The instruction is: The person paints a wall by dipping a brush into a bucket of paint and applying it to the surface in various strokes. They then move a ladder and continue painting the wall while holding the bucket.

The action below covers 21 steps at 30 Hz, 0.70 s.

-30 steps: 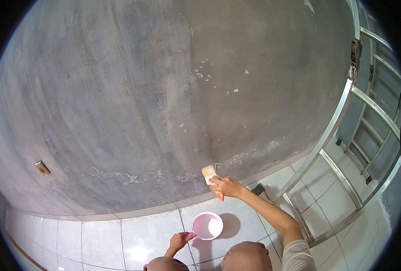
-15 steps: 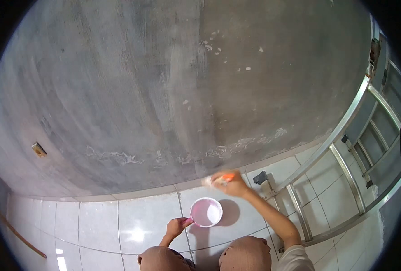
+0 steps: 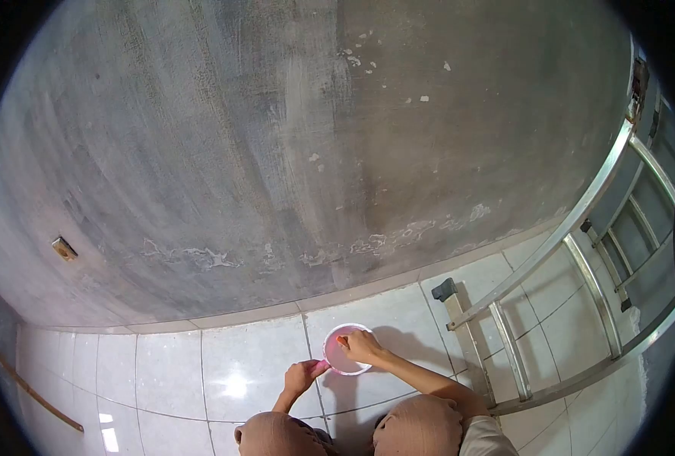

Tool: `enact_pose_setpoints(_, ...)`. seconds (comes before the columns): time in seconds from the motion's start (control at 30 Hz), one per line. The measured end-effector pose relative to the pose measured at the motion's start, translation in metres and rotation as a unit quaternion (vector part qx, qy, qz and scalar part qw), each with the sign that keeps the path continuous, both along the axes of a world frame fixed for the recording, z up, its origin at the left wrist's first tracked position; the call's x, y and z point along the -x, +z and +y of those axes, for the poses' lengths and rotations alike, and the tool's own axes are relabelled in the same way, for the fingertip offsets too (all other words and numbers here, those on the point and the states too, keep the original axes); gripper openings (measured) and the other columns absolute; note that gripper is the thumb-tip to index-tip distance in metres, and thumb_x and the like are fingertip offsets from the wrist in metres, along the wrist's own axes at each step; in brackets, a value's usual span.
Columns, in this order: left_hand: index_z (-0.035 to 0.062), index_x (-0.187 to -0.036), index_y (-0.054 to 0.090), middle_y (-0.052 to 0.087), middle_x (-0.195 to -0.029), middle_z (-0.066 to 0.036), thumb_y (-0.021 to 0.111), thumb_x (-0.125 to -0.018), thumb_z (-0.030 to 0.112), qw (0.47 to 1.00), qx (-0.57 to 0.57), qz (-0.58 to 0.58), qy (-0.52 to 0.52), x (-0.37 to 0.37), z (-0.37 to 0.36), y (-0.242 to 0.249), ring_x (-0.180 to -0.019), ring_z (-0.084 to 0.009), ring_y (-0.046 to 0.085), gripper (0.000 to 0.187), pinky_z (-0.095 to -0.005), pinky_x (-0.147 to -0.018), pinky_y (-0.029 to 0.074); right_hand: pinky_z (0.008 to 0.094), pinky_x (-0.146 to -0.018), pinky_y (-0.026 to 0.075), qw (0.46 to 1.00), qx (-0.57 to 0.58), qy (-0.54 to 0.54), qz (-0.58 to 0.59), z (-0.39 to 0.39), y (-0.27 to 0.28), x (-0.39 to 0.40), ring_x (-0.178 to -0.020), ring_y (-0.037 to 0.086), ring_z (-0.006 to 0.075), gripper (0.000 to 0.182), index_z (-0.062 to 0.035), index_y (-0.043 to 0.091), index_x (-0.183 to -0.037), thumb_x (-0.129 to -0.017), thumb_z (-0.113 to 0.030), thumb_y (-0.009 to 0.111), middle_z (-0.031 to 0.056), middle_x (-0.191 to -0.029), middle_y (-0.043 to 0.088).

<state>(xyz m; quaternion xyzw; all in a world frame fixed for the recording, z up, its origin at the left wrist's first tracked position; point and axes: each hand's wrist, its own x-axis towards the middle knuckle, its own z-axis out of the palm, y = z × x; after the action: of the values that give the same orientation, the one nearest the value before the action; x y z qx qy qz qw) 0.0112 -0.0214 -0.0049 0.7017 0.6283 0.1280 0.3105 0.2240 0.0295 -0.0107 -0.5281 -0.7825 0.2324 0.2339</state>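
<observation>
A pink dipper with a white rim stands between my hands, above the white floor tiles. My left hand is closed round its pink handle. Over the dipper's mouth is my right hand, closed on a paintbrush. Only a bit of the brush's orange handle shows; its bristles are hidden inside the dipper or behind the hand. The grey wall rises in front of me, with streaks of lighter paint and peeling patches along its lower part.
An aluminium ladder stands at the right, with a black-capped foot close to my right arm. A wall box is set into the wall at the left. A wooden strip lies on the floor at the far left.
My right hand has come down and left from near the wall's base to the dipper, bringing the paintbrush with it. My left hand keeps its hold on the dipper handle.
</observation>
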Motion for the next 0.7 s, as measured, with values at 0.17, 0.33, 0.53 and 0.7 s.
enact_pose_setpoints(0.17, 0.0119, -0.094, 0.069, 0.067, -0.079, -0.014, 0.060, -0.078, 0.053, 1.000, 0.005, 0.017, -0.010, -0.002, 0.000, 0.009, -0.072, -0.0279, 0.065, 0.045, -0.0358, -0.063, 0.049, 0.0404, -0.064, 0.048, 0.996, 0.010, -0.027, 0.084, -0.003, 0.045, -0.009, -0.068, 0.061, 0.0336, 0.017, -0.0062, 0.064, -0.080, -0.077, -0.022, 0.059, 0.0184, -0.072, 0.062)
enact_pose_setpoints(0.33, 0.0110, -0.095, 0.069, 0.067, -0.081, -0.014, 0.060, -0.079, 0.053, 1.000, 0.006, -0.001, -0.001, 0.002, -0.001, -0.005, -0.074, -0.0283, 0.065, 0.046, -0.0359, -0.065, 0.050, 0.0363, -0.066, 0.048, 0.987, 0.035, -0.016, 0.154, -0.013, 0.037, -0.022, -0.071, 0.061, 0.0284, 0.017, -0.0075, 0.065, -0.081, -0.075, -0.023, 0.065, 0.0145, -0.077, 0.060)
enact_pose_setpoints(0.53, 0.0103, -0.095, 0.069, 0.067, -0.082, -0.014, 0.060, -0.079, 0.053, 1.000, 0.015, 0.001, 0.006, -0.001, -0.002, 0.006, -0.074, -0.0292, 0.065, 0.046, -0.0357, -0.066, 0.050, 0.0363, -0.067, 0.048, 0.987, 0.007, 0.006, 0.158, -0.030, 0.050, -0.033, -0.074, 0.061, 0.0284, 0.018, -0.0111, 0.067, -0.083, -0.075, -0.027, 0.064, 0.0119, -0.081, 0.063)
enact_pose_setpoints(0.7, 0.0102, -0.096, 0.069, 0.067, -0.083, -0.015, 0.060, -0.078, 0.053, 1.000, 0.024, 0.004, 0.010, -0.002, 0.001, 0.005, -0.075, -0.0293, 0.065, 0.047, -0.0359, -0.066, 0.050, 0.0360, -0.066, 0.048, 0.994, 0.017, -0.003, 0.112, -0.025, 0.038, -0.043, -0.074, 0.061, 0.0275, 0.018, -0.0135, 0.068, -0.085, -0.074, -0.028, 0.065, 0.0086, -0.082, 0.065)
